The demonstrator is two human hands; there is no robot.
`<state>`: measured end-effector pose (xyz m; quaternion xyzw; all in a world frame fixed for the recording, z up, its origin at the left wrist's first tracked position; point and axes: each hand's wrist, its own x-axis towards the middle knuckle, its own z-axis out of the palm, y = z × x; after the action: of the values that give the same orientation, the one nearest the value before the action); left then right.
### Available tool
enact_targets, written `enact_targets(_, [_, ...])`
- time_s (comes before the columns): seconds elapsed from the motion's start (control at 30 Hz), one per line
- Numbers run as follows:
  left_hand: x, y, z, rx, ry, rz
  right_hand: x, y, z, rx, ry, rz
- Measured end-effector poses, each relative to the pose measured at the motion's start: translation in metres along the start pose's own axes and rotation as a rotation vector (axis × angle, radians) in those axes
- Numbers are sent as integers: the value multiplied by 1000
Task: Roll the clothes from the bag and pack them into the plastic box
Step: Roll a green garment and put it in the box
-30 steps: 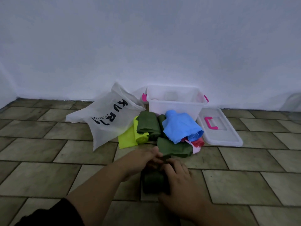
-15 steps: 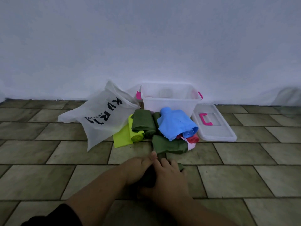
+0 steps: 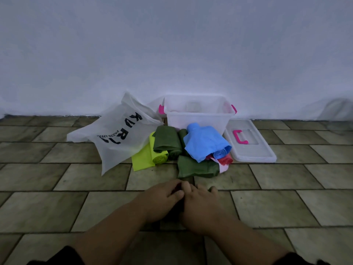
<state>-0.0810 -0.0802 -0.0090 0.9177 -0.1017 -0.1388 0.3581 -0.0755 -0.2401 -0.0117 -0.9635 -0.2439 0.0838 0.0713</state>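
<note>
Mid-roll on a dark green garment (image 3: 176, 209), pinned to the brown tiled floor (image 3: 277, 205) and almost hidden under both hands. Left hand (image 3: 162, 201) and right hand (image 3: 200, 204) side by side, touching, fingers curled down over the cloth. Best to keep even pressure across the width, tuck edges in, roll tight toward the pile. Clear plastic box (image 3: 198, 119) with pink handles open against the wall, looks empty, well ahead. Loose clear lid (image 3: 254, 150) right of it, white printed bag (image 3: 118, 134) left. 2 green rolls (image 3: 168, 140), yellow roll (image 3: 159, 158), blue piece (image 3: 204, 144) just before the box.
</note>
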Motion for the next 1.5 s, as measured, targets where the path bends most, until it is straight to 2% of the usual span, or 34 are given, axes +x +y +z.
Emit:
enact_targets(0.1, [-6, -7, 6, 170, 152, 103, 1, -1, -4, -9, 6, 2])
enact_targets(0.17, [-6, -11, 9, 216, 170, 111, 1, 1, -7, 2, 12, -22])
enact_targets(0.23, [-6, -12, 8, 210, 171, 71, 0, 5, -8, 26, 38, -66])
enact_targets(0.33, [-4, -11, 4, 199, 173, -3, -4, 13, -3, -70, 133, -178])
enact_targets(0.43, [-2, -10, 2, 152, 202, -135, -2, 18, -5, -83, 127, -195])
enact_targets(0.5, [-5, -7, 1, -17, 355, -268, 2, 17, -10, -48, 123, -174])
enact_targets(0.57, [-12, 1, 2, -422, 514, -419, 6, 16, -14, 29, 109, -116])
enact_targets(0.63, [-17, 17, 7, -957, 463, -545, 8, 15, -16, 116, 75, -36])
enact_targets(0.67, [-18, 24, 11, -1110, 404, -577, 9, 15, -17, 160, 48, 6])
enact_targets(0.8, [-11, 39, 19, -1293, 384, -600, 5, 10, -16, 415, -23, 158])
enact_targets(0.97, [-2, 36, 25, -1264, 421, -603, -4, 2, -13, 659, -29, 157])
enact_targets(1.1, [-1, 30, 26, -1301, 468, -582, -10, -1, -16, 827, -158, 101])
enact_targets(1.3, [12, 37, 4, -1436, 416, -368, 1, 19, -44, 1307, -286, 132])
enact_targets(1.5, [67, 63, -67, -1051, 286, -177, 47, 45, -102, 1468, -218, 95])
